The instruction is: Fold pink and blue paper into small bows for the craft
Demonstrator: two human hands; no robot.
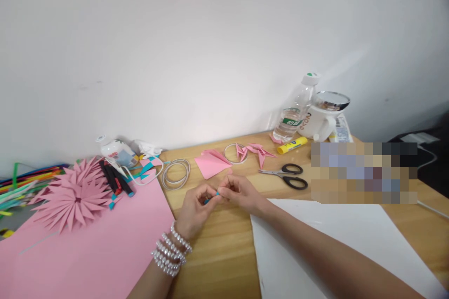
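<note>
My left hand [197,205], with a pearl bracelet [168,252] on its wrist, is closed in a pinch on a small blue piece [207,201]. My right hand [240,192] meets it fingertip to fingertip and pinches the same blue piece. Most of that piece is hidden by the fingers. Just beyond the hands lie folded pink paper [212,163] and silver rings [176,174]. Small pink folded shapes [259,153] are by another ring. Scissors [285,176] with black handles rest right of my right hand.
Pink spiky paper flowers [75,196], markers [115,178] and a white bottle [117,151] are at left on a pink sheet [105,252]. At right are a white sheet [326,243], glue stick [292,145], water bottle [294,112] and mug [321,121]. A wall stands behind.
</note>
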